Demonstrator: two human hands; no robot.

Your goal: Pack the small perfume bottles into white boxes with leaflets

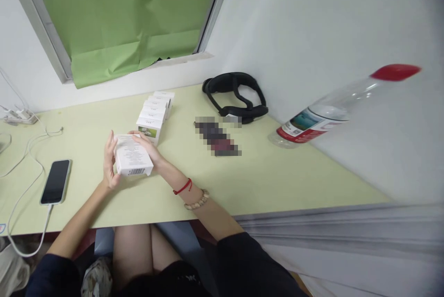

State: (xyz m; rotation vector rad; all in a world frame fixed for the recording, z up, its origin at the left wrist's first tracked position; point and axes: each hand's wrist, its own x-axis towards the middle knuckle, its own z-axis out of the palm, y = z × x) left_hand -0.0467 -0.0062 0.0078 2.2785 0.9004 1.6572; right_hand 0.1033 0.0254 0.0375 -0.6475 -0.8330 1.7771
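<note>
A white cardboard box [133, 153] with small print and a barcode on its lower edge is held just above the table's near left part. My left hand [110, 163] grips its left side, fingers pointing up along it. My right hand [149, 149] is closed around the right side, with fingertips over the top edge. Directly beyond my hands stands a row of several similar white boxes [152, 112], one behind the other; the nearest shows a green picture on its face.
Left of my hands lies a phone [56, 181] with a white charging cable [46, 223] plugged in. A power strip [19, 116] sits at the far left. Rightward are a blurred-out dark item [217, 137], a black headset [239, 95] and a red-capped plastic bottle [312, 121] by the wall.
</note>
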